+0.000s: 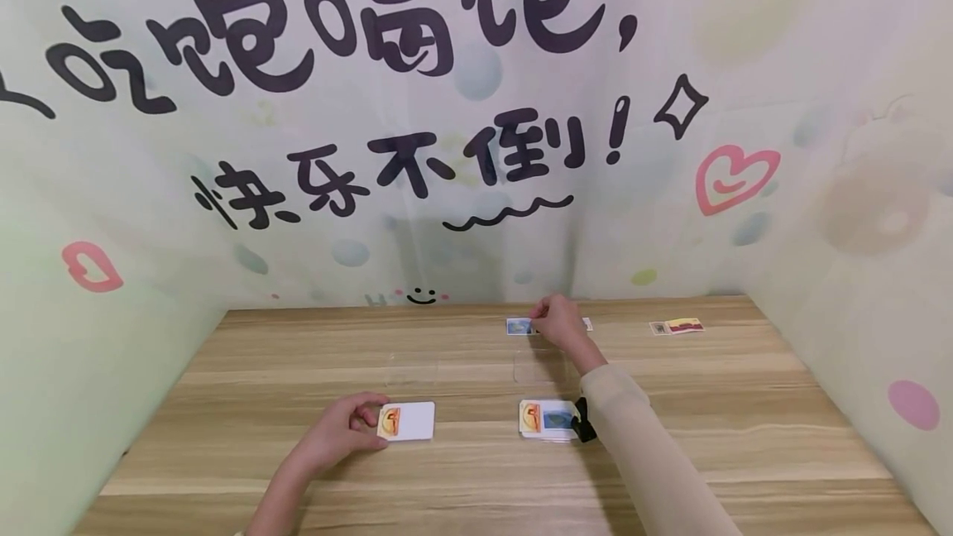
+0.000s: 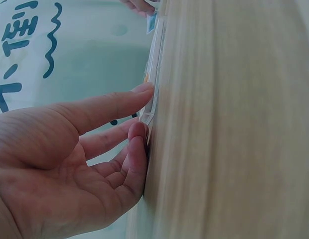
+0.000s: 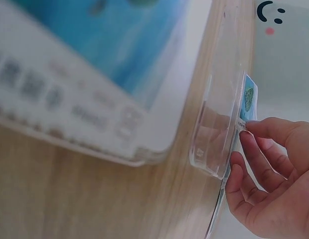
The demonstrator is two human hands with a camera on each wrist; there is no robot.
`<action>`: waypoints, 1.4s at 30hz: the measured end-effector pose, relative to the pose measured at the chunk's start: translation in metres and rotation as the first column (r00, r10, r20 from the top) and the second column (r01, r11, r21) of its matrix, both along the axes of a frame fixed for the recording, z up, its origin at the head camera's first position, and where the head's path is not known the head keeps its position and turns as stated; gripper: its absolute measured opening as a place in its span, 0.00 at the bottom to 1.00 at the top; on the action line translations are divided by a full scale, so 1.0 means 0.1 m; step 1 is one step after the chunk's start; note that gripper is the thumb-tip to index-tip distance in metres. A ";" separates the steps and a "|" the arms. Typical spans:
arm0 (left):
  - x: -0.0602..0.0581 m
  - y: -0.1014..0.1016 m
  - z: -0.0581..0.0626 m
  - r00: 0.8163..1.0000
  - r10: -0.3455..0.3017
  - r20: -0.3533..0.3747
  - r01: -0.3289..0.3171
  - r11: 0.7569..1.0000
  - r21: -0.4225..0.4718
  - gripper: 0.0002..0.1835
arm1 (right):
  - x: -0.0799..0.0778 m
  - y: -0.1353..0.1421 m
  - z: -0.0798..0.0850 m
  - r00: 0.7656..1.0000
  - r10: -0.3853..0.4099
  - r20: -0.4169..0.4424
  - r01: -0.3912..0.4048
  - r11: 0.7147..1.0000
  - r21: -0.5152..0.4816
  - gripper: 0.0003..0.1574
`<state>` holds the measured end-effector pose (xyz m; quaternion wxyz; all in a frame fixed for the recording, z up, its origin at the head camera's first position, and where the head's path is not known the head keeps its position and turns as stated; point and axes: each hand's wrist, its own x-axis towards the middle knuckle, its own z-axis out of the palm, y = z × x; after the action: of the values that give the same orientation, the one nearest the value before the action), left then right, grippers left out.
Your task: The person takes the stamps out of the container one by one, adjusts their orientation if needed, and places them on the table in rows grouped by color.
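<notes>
My left hand (image 1: 344,433) holds the left edge of a shallow clear case (image 1: 415,422), thumb and fingertips at its two corners. White card and a small orange picture show in the case. In the left wrist view, the thumb (image 2: 143,92) lies along the case's side. My right hand (image 1: 560,323) reaches to the back of the table and pinches a blue stamp-like picture (image 1: 518,327) with a green shape on it. The fingers hide part of it. Under the right forearm sits a second stack (image 1: 547,420) with orange and blue pictures.
Two clear plastic lids (image 1: 413,369) lie behind the stacks, the right lid (image 1: 538,367) just in front of the right hand. A small yellow and red picture strip (image 1: 683,326) lies at the back right. A patterned cloth wall (image 1: 476,263) borders the table.
</notes>
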<state>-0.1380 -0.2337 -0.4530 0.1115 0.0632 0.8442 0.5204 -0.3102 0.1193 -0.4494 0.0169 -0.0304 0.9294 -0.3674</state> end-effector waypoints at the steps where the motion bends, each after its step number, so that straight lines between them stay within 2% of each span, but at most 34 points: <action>1: 0.00 0.00 0.00 1.000 -0.001 0.000 0.001 1.000 0.000 0.31 | 0.00 0.00 0.00 1.000 0.001 0.000 -0.001 1.000 -0.002 0.02; 15: 0.02 0.01 0.01 1.000 0.006 0.018 -0.006 1.000 0.005 0.32 | -0.03 0.02 -0.10 0.999 0.023 -0.042 -0.022 0.999 0.037 0.03; 30: 0.02 0.01 0.01 1.000 -0.002 0.006 0.002 1.000 0.009 0.32 | -0.03 0.04 -0.11 1.000 0.026 -0.015 -0.026 1.000 -0.004 0.03; 42: 0.02 0.02 0.02 1.000 0.013 0.012 -0.013 1.000 0.001 0.32 | -0.05 0.03 -0.12 0.999 0.027 -0.027 -0.027 1.000 -0.014 0.03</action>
<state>-0.1364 -0.2320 -0.4514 0.1134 0.0546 0.8435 0.5221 -0.3155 0.1218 -0.4617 0.0093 -0.0480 0.9264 -0.3733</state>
